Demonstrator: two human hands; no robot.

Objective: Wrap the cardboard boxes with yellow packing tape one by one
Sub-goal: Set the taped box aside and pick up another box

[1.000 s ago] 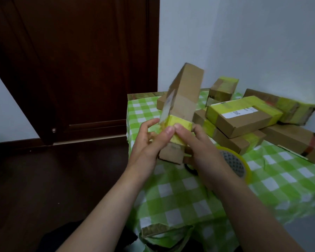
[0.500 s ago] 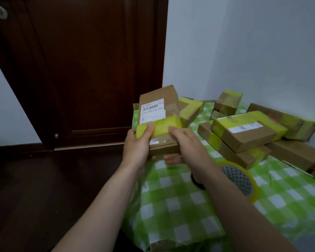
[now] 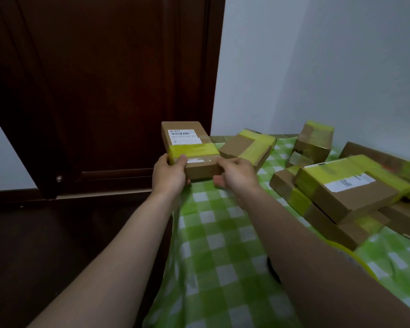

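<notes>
Well, both hands have the cardboard box (image 3: 187,138) at the far left corner of the worktop (image 3: 223,233), which is covered in a green checked cloth; I cannot tell whether the box touches it. A yellow tape band (image 3: 194,149) crosses the box just nearer than its white shipping label (image 3: 181,136). The left hand (image 3: 168,176) grips the near left corner, thumb pressed on the band. The right hand (image 3: 237,176) holds the near right corner, fingers curled round the edge. Further right lie other taped boxes: a flat box (image 3: 249,145) just beside, a small tilted box (image 3: 314,140) by the wall, and a stack (image 3: 341,185) near the right arm. A dark wooden door (image 3: 104,79) stands behind.
</notes>
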